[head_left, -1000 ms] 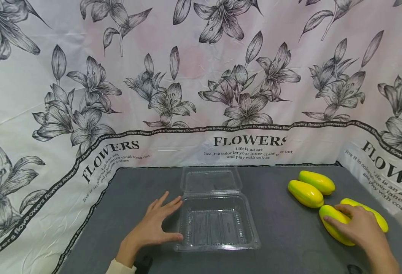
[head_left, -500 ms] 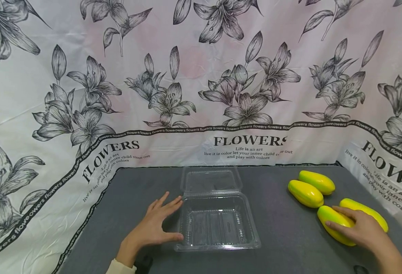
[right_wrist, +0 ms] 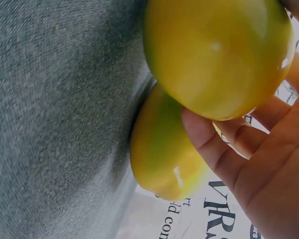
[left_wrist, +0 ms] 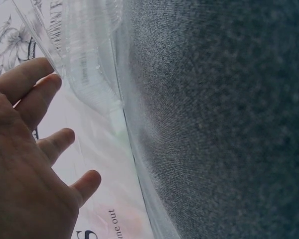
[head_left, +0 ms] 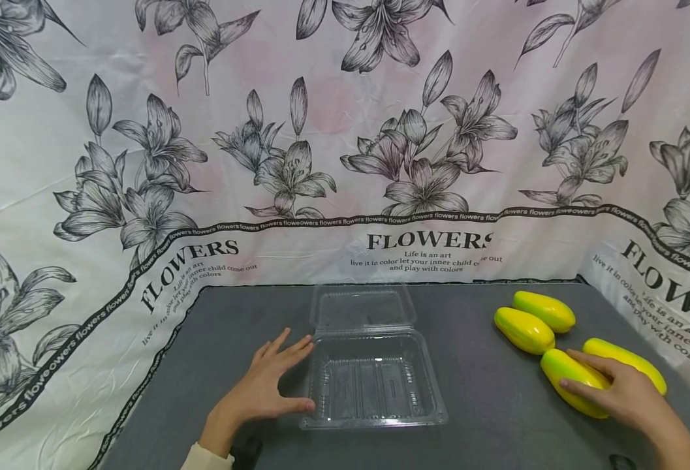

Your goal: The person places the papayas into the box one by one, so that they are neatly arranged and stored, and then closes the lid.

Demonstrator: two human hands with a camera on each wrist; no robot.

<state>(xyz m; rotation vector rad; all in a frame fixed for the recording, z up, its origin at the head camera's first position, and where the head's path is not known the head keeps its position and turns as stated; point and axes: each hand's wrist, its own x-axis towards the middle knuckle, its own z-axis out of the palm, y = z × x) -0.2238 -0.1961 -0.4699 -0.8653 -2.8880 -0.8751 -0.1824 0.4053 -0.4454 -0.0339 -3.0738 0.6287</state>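
My right hand (head_left: 629,395) grips a glossy, papaya-shaped yellow-green fruit (head_left: 570,378), with the thumb on its near side and fingers over the far side. In the right wrist view this fruit (right_wrist: 219,55) fills the top, fingers along its lower side. A second such fruit (right_wrist: 164,144) lies beyond it there. My left hand (head_left: 265,385) is spread beside a clear plastic clamshell container (head_left: 433,411), thumb and fingertips right at its left rim. In the left wrist view, the fingertips (left_wrist: 52,82) are close to the container's clear wall (left_wrist: 89,64).
Two more yellow-green fruits (head_left: 523,331) lie farther back on the right, and another fruit (head_left: 627,365) sits just behind my right hand. The container's lid (head_left: 362,310) lies folded back toward the floral cloth (head_left: 297,254). Grey fabric (head_left: 474,391) covers the table.
My right hand and the fruit it grips have shifted slightly left, and the wrist has swung a little right. My left hand and the container have stayed in place.
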